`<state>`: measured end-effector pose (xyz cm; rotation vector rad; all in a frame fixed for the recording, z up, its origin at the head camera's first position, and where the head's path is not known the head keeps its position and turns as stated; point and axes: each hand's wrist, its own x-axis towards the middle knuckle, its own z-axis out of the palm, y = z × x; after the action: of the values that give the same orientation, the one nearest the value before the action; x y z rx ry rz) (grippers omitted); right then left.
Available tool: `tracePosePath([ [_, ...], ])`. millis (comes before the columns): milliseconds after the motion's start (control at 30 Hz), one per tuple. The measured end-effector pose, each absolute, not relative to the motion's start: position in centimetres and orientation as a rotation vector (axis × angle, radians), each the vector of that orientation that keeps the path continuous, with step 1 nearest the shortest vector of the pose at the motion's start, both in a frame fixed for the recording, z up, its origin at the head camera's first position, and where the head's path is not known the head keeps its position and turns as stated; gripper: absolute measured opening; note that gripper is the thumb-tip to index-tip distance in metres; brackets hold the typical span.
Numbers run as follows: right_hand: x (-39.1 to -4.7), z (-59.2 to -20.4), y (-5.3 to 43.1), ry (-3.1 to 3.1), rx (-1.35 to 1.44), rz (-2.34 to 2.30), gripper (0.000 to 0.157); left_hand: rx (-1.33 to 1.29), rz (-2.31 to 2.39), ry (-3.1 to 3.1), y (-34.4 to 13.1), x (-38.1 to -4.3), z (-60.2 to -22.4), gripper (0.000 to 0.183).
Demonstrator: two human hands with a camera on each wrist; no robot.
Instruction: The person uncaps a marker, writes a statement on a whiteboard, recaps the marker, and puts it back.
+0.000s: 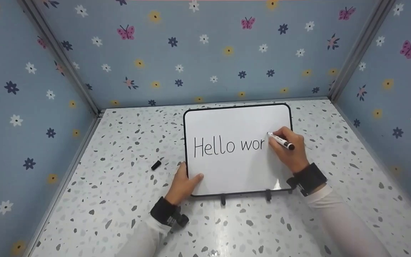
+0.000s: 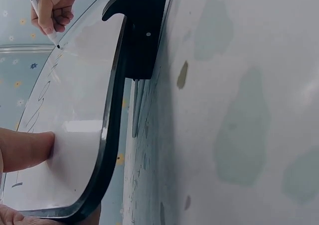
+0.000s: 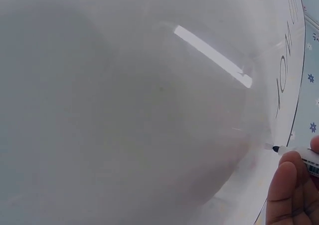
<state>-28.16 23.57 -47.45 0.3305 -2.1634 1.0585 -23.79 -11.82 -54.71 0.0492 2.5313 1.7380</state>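
A whiteboard (image 1: pixel 234 171) with a black frame leans on a stand, and "Hello wor" is written across it in black. My right hand (image 1: pixel 293 148) pinches a white marker (image 1: pixel 279 140) with a black end, its tip at the board just right of the "r". In the right wrist view the dark tip of the marker (image 3: pixel 294 151) is close to the board's surface. My left hand (image 1: pixel 184 184) grips the board's lower left edge, thumb (image 2: pixel 30 149) on the front face and fingers behind the frame, partly hidden.
A black marker cap (image 1: pixel 156 165) lies on the speckled table (image 1: pixel 120 142) left of the board. Two black stand feet (image 1: pixel 223 199) stick out under the board's lower edge. Blue flowered panels (image 1: pixel 205 53) enclose the table at the back and both sides.
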Motion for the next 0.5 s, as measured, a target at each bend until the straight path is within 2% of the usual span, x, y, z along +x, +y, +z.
tracePosePath([
  [500,-28.10,-47.81,23.49,-2.175,0.320,1.066,0.005,0.047,1.765,2.499,-11.82,-23.82,-54.78,0.066],
])
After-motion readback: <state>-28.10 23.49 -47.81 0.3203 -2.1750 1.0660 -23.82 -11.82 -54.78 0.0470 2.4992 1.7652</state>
